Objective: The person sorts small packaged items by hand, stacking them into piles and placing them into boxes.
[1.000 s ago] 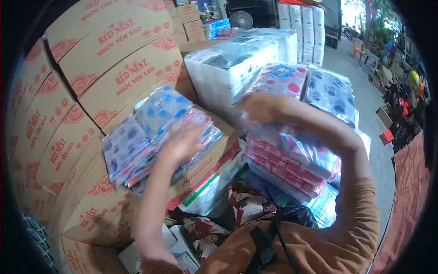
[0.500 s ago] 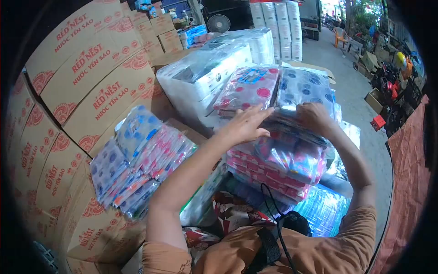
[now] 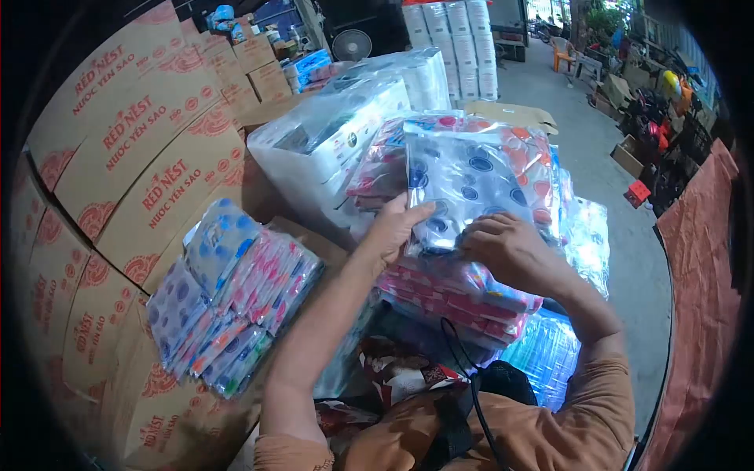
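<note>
A flat clear plastic packet with dark blue dots (image 3: 459, 169) is tilted up over the stack in front of me. My left hand (image 3: 395, 226) grips its left edge, thumb on top. At its near edge, the fingers of my right hand (image 3: 509, 250) are curled onto the plastic. Under and behind it lie a packet with orange-red dots (image 3: 534, 153) and pink-dotted packets (image 3: 371, 174). Pink-and-white packs (image 3: 452, 298) form the lower stack below my hands. To the left, a fanned pile of dotted packets (image 3: 271, 282) rests on cartons.
Brown cartons (image 3: 169, 188) are stacked high on the left. White plastic-wrapped bundles (image 3: 302, 153) stand beyond the stack. A blue-green wrapped bundle (image 3: 542, 353) sits low near my right elbow. A reddish-brown sheet (image 3: 699, 298) hangs at the right, past the grey floor (image 3: 640, 275).
The blue-dotted packet has been lifted from the right-hand pile and shifted left, uncovering the orange-red dotted one. My left hand has moved down and left onto its edge; my right hand has moved nearer.
</note>
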The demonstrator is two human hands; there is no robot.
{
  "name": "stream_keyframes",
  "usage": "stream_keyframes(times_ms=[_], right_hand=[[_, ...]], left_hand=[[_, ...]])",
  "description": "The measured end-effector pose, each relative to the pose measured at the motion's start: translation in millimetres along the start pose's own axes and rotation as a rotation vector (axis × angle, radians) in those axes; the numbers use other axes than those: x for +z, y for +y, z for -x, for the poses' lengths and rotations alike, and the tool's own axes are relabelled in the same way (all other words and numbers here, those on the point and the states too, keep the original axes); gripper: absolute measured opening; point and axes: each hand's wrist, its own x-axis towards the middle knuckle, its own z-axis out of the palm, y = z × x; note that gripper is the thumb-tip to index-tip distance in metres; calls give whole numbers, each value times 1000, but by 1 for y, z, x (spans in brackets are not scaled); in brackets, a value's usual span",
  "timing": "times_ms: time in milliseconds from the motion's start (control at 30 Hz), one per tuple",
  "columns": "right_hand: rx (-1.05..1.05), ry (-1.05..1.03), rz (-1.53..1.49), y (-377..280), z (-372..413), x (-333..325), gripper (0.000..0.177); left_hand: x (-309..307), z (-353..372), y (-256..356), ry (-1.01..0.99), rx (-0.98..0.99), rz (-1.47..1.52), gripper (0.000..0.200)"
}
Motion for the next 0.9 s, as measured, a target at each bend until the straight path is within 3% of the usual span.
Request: stream_keyframes(times_ms=[67,133,167,233,300,333,400,467,500,567,633,700,733,833,867,900], right_hand=[[72,71,-244,-4,-1,5,18],[218,456,-204,-6,6,17,18],[279,643,-149,-9,10,23,9],[449,688,-299,-21,26,22,7],[473,490,-701,-35,32,33,14],[445,268,-978,-42,33,42,19],[288,-12,-1200,-73,4,56,35],[330,18,-1560,-108,-33,77,55],[369,30,-1592,-121,-49,79,55],[197,-140,-1258,-112,-91,92,47],[412,-238,-1907,-116,-137,123,35],[470,-199,-1942,-152,-171,135,31],[532,-201,-1971,-164,-185,147,28],[413,-367,-2012,-183,-213,172,22],[541,-250,-2048,-197,-226,169,11],[529,-197,-2109,-202,-241,174,9]], left_hand=[[-4,13,-7,57,40,44,29],[-11,32,-12,209,218,-3,27],[-15,47,-8,281,212,-82,26],[-18,77,8,348,439,-217,25],[-25,101,24,408,607,-233,25],[-30,113,33,439,643,-248,25],[-35,130,48,543,754,-225,26],[-45,146,57,569,835,-166,27],[-50,153,58,596,843,-170,27],[-64,166,59,651,849,-60,25],[-79,186,57,743,817,-94,24],[-96,204,52,795,850,55,22],[-111,216,48,910,774,-52,23],[-142,239,56,1023,797,-76,22],[-152,248,62,1075,745,-59,26],[-168,253,62,1071,767,-13,27]])
